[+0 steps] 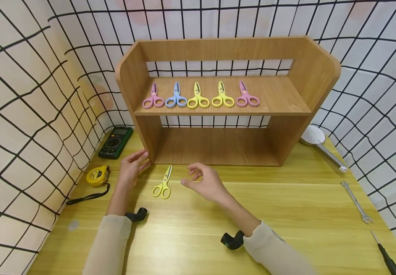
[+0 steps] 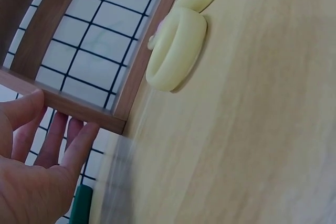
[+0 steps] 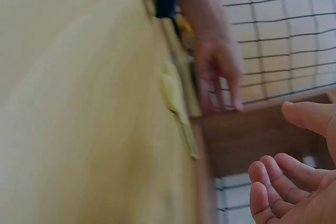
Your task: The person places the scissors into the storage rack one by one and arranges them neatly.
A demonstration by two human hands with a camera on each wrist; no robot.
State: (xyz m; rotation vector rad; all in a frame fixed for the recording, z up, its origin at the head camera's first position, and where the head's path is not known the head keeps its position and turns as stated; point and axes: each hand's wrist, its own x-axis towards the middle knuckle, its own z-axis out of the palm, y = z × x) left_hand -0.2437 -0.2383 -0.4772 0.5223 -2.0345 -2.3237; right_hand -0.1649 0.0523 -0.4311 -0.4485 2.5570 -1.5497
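A pair of yellow scissors (image 1: 164,185) lies on the table, its tip near the shelf's front edge. My left hand (image 1: 132,168) is at the lower left corner of the wooden shelf (image 1: 215,165). In the left wrist view its fairly straight fingertips touch the side panel (image 2: 79,107). My right hand (image 1: 207,182) hovers to the right of the yellow scissors, fingers loosely bent, holding nothing. Along the upper board lie pink scissors (image 1: 154,97), blue scissors (image 1: 176,97), two more yellow pairs and another pink pair (image 1: 246,96), all with blades pointing back.
To the left are a green multimeter (image 1: 116,143) and a yellow tape measure (image 1: 97,176) with a black strap. On the right lie a metal ladle-like tool (image 1: 323,144), a wrench (image 1: 357,202) and a screwdriver (image 1: 387,255). Grid-patterned cloth (image 1: 22,126) surrounds the table.
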